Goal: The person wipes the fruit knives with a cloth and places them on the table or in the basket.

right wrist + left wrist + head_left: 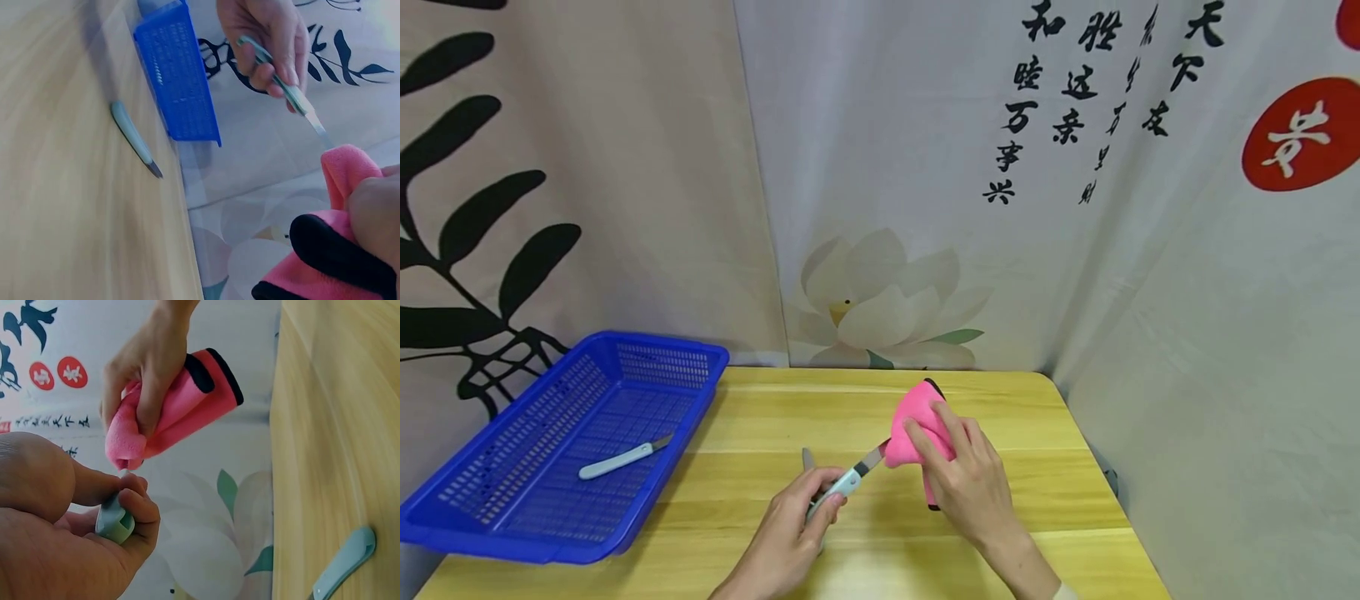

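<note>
Your left grip (793, 521) was curled round the handle of the held knife (846, 486), and your right grip (973, 479) grasped the pink cloth (917, 421) at its two o'clock. Below both lay the wooden bench (1060, 467). Next in size, the blue basket (662, 367) stood at about ten o'clock from your left grip. The cloth, black-edged, was bunched in your right grip, with the blade's outer part running into it; you could not have told from here how far the fabric covered the edge. The held knife pointed between one and two o'clock, raised above the bench. The bench knife (132, 134) lay just below your left grip, blade toward twelve, and the basket knife (617, 461) pointed toward two, its tip near the basket's side wall.

The chief danger, I judged, was a cut to your right grip: a hard pinch, a thin fold or a twisted blade could have let the edge through. A loose handle hold could have let the knife turn. Lowering your left grip carelessly risked meeting the bench knife.
</note>
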`<state>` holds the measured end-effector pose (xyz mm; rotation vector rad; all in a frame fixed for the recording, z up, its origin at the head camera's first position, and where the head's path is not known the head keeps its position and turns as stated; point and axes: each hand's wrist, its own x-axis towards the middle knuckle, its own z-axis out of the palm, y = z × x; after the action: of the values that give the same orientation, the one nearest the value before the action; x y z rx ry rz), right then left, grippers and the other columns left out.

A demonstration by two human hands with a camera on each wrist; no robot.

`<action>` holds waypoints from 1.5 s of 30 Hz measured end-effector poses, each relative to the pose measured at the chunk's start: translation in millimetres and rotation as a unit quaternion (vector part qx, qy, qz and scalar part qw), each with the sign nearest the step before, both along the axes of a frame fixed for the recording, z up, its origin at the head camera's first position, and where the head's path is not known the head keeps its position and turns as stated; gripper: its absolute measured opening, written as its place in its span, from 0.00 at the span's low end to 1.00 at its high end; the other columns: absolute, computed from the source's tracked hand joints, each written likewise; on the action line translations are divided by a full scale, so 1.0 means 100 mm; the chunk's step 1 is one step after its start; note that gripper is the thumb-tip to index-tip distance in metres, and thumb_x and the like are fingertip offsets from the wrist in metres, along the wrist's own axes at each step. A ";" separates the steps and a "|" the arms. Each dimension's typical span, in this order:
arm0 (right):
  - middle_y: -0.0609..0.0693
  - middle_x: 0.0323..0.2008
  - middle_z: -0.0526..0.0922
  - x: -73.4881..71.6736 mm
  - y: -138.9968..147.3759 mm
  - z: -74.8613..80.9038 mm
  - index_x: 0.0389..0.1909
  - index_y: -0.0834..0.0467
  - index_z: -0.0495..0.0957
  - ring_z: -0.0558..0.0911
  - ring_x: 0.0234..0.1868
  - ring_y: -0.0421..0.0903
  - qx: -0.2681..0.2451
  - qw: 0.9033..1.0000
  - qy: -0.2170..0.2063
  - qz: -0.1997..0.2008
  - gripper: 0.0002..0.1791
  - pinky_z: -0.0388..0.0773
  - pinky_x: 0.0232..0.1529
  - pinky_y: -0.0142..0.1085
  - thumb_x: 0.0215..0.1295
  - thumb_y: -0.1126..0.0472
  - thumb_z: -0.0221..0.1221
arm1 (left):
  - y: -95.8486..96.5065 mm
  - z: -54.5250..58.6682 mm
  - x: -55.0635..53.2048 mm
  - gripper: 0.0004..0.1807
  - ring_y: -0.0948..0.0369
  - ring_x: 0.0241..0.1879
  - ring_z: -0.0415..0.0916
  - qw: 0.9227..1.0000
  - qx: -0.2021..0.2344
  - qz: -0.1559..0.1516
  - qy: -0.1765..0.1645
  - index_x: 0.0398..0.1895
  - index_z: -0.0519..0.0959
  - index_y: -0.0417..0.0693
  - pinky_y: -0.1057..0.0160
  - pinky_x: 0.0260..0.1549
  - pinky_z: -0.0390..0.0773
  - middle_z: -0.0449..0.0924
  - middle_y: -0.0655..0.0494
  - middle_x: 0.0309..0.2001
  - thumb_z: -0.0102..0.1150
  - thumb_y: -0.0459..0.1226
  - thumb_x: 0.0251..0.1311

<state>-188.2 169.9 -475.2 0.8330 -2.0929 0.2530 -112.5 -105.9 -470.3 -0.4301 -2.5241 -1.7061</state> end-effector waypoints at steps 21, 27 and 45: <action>0.63 0.68 0.82 0.22 -0.29 0.09 0.70 0.54 0.85 0.80 0.44 0.50 -0.022 0.996 -0.027 0.085 0.20 0.85 0.37 0.36 0.83 0.54 0.67 | 0.08 0.00 -0.06 0.10 0.72 0.38 0.78 0.999 0.015 0.015 0.031 0.60 0.85 0.46 0.68 0.37 0.83 0.82 0.61 0.39 0.61 0.32 0.83; 0.63 0.67 0.84 0.24 -0.33 0.05 0.68 0.52 0.86 0.78 0.42 0.50 -0.004 0.997 0.003 0.078 0.26 0.81 0.35 0.34 0.69 0.57 0.74 | 0.08 -0.01 -0.05 0.12 0.72 0.37 0.77 0.999 0.015 0.008 0.038 0.60 0.85 0.46 0.68 0.36 0.81 0.82 0.61 0.37 0.59 0.28 0.82; 0.63 0.67 0.84 0.10 -0.24 0.00 0.66 0.49 0.88 0.79 0.44 0.51 0.003 0.999 0.025 0.044 0.23 0.84 0.39 0.38 0.93 0.55 0.43 | 0.03 0.01 -0.01 0.10 0.70 0.37 0.75 1.000 0.016 0.004 0.026 0.61 0.84 0.45 0.68 0.34 0.79 0.80 0.59 0.39 0.57 0.34 0.86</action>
<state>-177.7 146.1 -475.4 0.9274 -2.0143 0.2695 -113.6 -103.4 -469.3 -0.4560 -2.4551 -1.7083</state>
